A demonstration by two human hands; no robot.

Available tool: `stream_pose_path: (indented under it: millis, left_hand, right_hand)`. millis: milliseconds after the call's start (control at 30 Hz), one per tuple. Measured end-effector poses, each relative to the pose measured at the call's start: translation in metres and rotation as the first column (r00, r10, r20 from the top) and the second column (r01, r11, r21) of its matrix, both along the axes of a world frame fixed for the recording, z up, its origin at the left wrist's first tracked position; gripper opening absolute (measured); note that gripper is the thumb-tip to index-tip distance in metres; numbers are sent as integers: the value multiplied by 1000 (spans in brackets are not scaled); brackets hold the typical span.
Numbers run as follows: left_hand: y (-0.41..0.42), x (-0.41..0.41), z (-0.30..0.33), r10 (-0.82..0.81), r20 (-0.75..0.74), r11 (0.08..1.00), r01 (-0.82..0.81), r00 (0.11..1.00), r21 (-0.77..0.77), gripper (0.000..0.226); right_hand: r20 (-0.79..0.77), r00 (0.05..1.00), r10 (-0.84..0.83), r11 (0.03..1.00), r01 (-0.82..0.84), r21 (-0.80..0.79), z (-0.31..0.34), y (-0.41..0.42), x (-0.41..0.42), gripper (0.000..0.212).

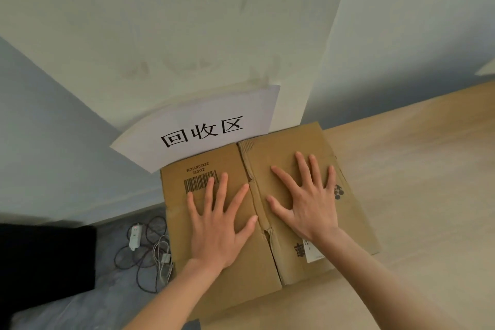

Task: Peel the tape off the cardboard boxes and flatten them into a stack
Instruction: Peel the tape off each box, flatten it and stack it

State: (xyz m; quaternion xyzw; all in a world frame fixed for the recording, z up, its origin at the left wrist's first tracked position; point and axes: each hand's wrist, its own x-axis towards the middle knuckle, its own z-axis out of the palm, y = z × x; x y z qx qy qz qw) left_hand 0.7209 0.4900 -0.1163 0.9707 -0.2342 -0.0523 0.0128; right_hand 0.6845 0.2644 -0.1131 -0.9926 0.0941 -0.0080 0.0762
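A flattened brown cardboard box (359, 225) lies on the wooden floor (417, 169) against the wall. It has a barcode near its far left corner and a white label near its right front. A crumpled seam runs down its middle. My left hand (218, 225) presses flat on the left half with fingers spread. My right hand (308, 195) presses flat on the right half, fingers spread too. No tape is visible.
A white paper sign (203, 128) with black characters leans on the wall behind the box. Left of the box, a white power strip (134, 236) and tangled cables (150, 260) lie on grey flooring. A black object (45, 262) stands at far left.
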Motion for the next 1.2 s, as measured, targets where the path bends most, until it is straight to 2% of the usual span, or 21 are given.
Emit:
stream_pose_path:
  millis: [167,267,533,900,1133,1200]
  left_hand:
    - [-1,2,-5,-4,5,1000,4,1000,11,70]
    - [-1,0,2,11,-46,999,-9,999,36,70]
    - [-1,-1,8,0,-55,1000,2,998,31,70]
    - [-4,-2,-7,11,21,1000,-12,1000,20,69]
    - [-6,2,25,11,-124,998,-4,992,56,70]
    - [-7,-1,43,34,-156,999,-32,987,11,69]
  right_hand:
    - [19,1000,-18,1000,18,1,-5,2,2,66]
    - [-19,1000,-21,1000,21,21,0,5,3,64]
    - [-51,998,-24,1000,25,9,4,5,1,64]
    - [41,997,-61,998,60,25,-6,8,2,60]
    - [-155,988,-26,999,21,-34,22,10,5,64]
    - [-178,983,-41,999,45,18,37,8,1,65]
